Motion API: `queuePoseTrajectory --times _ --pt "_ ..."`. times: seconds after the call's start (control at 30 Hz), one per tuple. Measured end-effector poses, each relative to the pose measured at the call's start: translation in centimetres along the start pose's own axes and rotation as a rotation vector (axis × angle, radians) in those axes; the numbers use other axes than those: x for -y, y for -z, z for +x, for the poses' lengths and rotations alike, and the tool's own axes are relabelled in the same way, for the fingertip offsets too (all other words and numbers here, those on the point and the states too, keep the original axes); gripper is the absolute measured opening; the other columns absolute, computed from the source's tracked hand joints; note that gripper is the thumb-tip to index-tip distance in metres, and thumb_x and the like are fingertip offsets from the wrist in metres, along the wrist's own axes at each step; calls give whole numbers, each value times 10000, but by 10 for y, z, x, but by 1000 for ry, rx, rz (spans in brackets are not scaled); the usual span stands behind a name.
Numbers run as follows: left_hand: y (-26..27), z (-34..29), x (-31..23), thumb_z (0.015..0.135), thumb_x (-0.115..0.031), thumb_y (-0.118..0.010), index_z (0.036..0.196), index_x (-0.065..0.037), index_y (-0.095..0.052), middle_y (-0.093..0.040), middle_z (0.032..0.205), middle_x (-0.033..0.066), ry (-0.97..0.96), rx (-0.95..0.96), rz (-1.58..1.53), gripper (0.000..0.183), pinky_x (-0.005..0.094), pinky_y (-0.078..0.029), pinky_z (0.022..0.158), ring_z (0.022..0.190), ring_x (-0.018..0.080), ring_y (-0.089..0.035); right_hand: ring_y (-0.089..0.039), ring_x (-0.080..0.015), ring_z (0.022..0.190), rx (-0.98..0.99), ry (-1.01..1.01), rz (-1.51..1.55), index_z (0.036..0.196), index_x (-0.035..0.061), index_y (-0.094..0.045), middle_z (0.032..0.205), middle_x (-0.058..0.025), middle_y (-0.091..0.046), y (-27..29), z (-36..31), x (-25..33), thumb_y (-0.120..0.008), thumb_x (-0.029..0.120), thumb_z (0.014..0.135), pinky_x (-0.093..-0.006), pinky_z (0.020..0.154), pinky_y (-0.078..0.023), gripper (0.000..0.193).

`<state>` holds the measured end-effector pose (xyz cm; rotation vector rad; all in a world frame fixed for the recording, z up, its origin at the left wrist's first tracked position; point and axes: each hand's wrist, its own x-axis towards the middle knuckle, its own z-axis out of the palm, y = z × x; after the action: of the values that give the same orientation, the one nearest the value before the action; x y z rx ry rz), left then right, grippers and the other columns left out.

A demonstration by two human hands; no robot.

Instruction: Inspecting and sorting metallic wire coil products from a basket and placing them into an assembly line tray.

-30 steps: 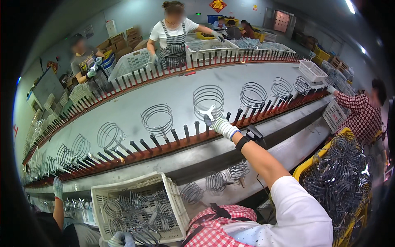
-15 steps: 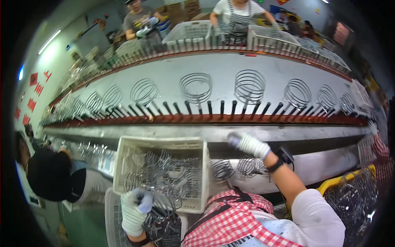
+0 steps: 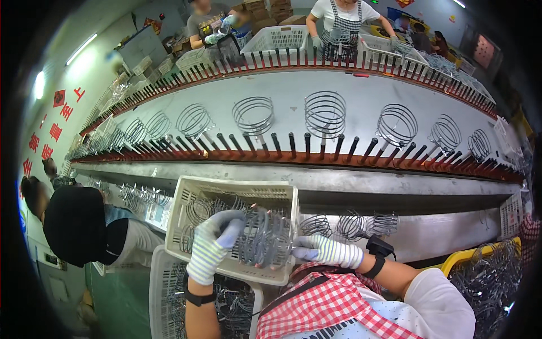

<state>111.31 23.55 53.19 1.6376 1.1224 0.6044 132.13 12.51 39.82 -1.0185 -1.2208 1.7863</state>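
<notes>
1. The left hand (image 3: pixel 214 243), in a striped glove, has its fingers bent and clamped on the left side of a grey wire coil (image 3: pixel 262 240).
2. That coil, slightly blurred, is in front of the person, over the near part of a white crate (image 3: pixel 240 184).
3. The right hand (image 3: pixel 333 250), gloved alike, reaches in from the other side. Its fingers lie close together at the coil's right end; whether they grip it, I cannot tell.
4. More wire coils lie inside the white crate, partly hidden by the left hand and the coil.
5. A paler tub (image 3: pixel 160 279), also filled with coils, stands just below the crate, partly behind the left forearm.
6. Three coils (image 3: pixel 351 225) lie in a row on a metal ledge (image 3: pixel 451 220), right of the crate and beyond the right hand.
7. Above the ledge runs the pale desk (image 3: pixel 291 116), its near edge lined with dark pegs (image 3: pixel 307 146); a row of coils stands along them.
8. Another line of pegs follows the far edge, with two people behind it.
9. At right, a yellow bin (image 3: pixel 451 263) is heaped with coils.
10. At left, a co-worker in black (image 3: pixel 73 226) bends forward.
</notes>
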Motion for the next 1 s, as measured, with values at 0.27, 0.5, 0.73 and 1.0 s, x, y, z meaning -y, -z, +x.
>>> queuePoseTrajectory --times 0.27,0.5,0.73,1.0 --pt "-80 -47 14 703 18 -625 896 -11 -609 -583 859 68 -351 -422 72 196 249 -455 688 728 134 -546 -304 -39 514 -146 15 428 1013 15 -563 590 75 -357 26 -71 -11 -485 394 904 -194 474 -251 401" --pt "-155 -53 11 664 -11 -690 862 -44 -642 -581 803 74 -454 -373 221 207 273 -448 612 676 166 -551 -296 -45 492 -197 0 587 997 5 -541 565 56 -349 39 -102 -8 -486 393 903 -199 469 -248 403" --pt "-211 -51 0 673 -75 -715 813 -38 -632 -570 765 72 -516 -501 346 167 286 -424 521 552 156 -513 -303 -48 487 -240 26 512 985 8 -531 556 51 -347 51 -138 -8 -481 419 900 -196 476 -269 422" --pt "-256 -62 -21 683 -8 -678 827 -22 -623 -557 790 51 -397 -431 297 155 230 -423 556 611 105 -501 -371 -35 549 -377 24 389 973 3 -532 625 47 -423 65 -177 -10 -516 428 881 -186 494 -315 436"
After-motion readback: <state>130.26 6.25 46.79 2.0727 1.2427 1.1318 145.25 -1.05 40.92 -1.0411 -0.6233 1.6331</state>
